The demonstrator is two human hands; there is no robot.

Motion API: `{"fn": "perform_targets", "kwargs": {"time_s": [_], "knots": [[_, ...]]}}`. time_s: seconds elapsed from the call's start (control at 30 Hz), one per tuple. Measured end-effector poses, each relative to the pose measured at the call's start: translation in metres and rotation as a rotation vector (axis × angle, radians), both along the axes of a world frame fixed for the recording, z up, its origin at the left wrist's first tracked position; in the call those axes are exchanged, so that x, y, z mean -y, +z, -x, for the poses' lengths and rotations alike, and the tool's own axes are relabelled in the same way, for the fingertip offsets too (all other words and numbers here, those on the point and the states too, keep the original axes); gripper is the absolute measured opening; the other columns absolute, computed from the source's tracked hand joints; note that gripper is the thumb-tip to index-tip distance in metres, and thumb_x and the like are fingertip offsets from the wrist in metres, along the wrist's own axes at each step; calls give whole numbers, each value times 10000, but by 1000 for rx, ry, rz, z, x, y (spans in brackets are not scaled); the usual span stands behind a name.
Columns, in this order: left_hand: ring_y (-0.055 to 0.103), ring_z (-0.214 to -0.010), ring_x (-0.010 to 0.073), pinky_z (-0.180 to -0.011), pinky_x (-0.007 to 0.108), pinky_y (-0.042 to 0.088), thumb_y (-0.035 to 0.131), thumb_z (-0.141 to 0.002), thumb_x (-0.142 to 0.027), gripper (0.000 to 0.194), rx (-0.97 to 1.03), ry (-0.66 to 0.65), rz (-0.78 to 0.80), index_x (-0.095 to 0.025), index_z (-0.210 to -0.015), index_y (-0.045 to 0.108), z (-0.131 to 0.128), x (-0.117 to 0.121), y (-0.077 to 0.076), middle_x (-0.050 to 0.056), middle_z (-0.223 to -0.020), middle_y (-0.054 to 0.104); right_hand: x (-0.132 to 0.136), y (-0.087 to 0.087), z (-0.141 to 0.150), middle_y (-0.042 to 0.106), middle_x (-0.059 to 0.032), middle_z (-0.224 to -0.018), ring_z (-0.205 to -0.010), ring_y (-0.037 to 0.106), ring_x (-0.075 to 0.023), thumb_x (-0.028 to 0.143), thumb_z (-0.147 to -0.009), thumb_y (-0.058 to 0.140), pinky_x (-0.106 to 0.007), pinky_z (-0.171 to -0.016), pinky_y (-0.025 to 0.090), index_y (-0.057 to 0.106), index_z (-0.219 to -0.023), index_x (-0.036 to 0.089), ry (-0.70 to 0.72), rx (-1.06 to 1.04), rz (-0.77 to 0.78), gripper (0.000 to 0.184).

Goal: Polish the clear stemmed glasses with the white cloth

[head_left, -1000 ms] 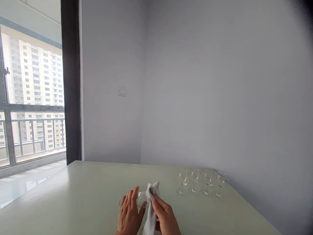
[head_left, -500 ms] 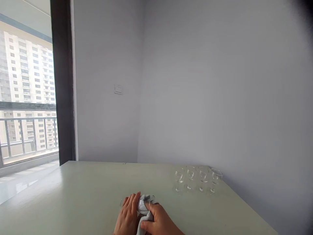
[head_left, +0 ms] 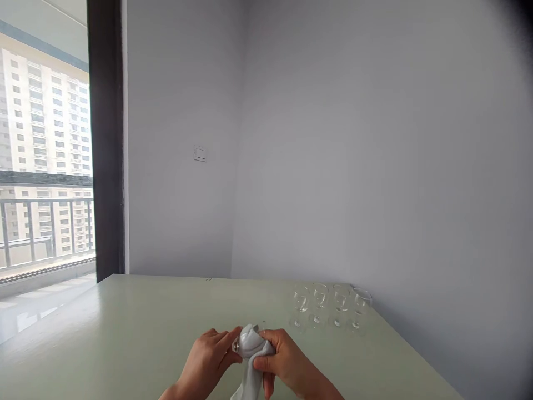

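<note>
**First speaker:** Where are the hands?

**Second speaker:** At the bottom centre of the frame, a person's bare left hand [head_left: 210, 355] and right hand [head_left: 287, 358] meet at a bunched white cloth [head_left: 251, 345] above a pale green table [head_left: 145, 333].

**First speaker:** What is each one gripping?

**Second speaker:** The left hand, at left of the cloth, has its fingers closed on a clear glass [head_left: 236, 346], seen only in part. The right hand pinches the cloth between thumb and fingers; its lower end hangs toward the bottom edge of the frame.

**First speaker:** How much of the glass shows?

**Second speaker:** A small, shiny part beside the left fingertips. Cloth and fingers cover most of the rest, and its full shape cannot be made out.

**First speaker:** And the other glassware?

**Second speaker:** Four stemmed glasses [head_left: 320, 296] stand upright in a row on the table, at the lower right of the frame, well apart from the cloth.

**First speaker:** The setting?

**Second speaker:** A plain grey wall [head_left: 353, 144] rises behind the table, with a switch plate [head_left: 200, 154] left of centre. At the left edge, beyond a dark frame [head_left: 106, 139], stands a tall pale building [head_left: 45, 122] behind a railing [head_left: 52, 225].
</note>
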State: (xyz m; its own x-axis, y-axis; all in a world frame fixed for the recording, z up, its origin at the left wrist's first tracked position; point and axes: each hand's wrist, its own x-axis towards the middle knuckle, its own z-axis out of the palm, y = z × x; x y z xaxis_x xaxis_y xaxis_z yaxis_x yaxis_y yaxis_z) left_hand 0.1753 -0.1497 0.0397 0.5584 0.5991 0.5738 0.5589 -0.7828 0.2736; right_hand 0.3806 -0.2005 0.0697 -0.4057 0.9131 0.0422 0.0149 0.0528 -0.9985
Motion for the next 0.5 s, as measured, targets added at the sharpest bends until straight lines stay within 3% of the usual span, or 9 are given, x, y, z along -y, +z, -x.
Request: {"fn": "perform_targets", "kwargs": {"time_s": [0.13,0.2,0.23,0.3,0.33,0.37,0.43,0.5], "knots": [[401,-425,79,-423,210,313,528,-641,-732,581,134,-343,968,-158,-679,610,6,11,16,-33,-507,505,20,6,-6,552,34,-619,-561,537,-121,245,-657,675,-218,-516,389,681,-705,162,30,151,-189,97],[367,-393,72,-396,214,281,568,-508,-792,650,133,-470,1201,-147,-587,573,10,13,19,-38,-461,457,25,0,-5,560,35,-633,-608,529,-137,260,-633,696,-228,-545,384,685,-629,179,46,155,-233,82],[395,-403,82,-403,217,289,576,-493,-794,656,124,-483,1231,-146,-589,576,12,14,19,-31,-463,472,26,-6,-4,565,33,-632,-618,527,-142,263,-620,706,-233,-554,381,689,-619,182,34,157,-232,83],[509,-494,130,-467,240,365,556,-605,-738,602,88,-376,1072,-158,-748,633,12,14,14,3,-563,583,26,-19,-2,576,25,-655,-636,523,-143,256,-576,743,-235,-575,379,708,-687,180,-85,134,-171,139],[579,-616,171,-552,271,421,549,-687,-666,530,49,-285,875,-187,-895,641,11,13,10,23,-683,649,24,-25,-1,579,18,-672,-636,522,-137,270,-557,762,-234,-582,379,710,-750,173,-163,86,-101,222],[612,-776,211,-668,318,452,545,-758,-567,441,0,-184,611,-231,-1037,608,10,13,4,31,-817,684,22,-32,0,579,11,-678,-613,517,-126,314,-554,774,-233,-574,377,701,-822,163,-226,9,-7,316],[570,-1012,254,-897,424,394,550,-814,-381,379,-99,-23,-4,-284,-1179,525,5,13,-7,25,-966,686,18,-42,3,562,7,-645,-526,486,-96,448,-579,759,-221,-527,360,664,-907,140,-260,-196,185,460],[584,-971,246,-982,463,320,555,-815,-271,322,-165,26,-432,-249,-1136,547,2,14,-13,16,-871,689,14,-48,7,530,20,-586,-471,450,-78,544,-580,734,-208,-496,339,646,-885,128,-205,-375,275,524]]}}
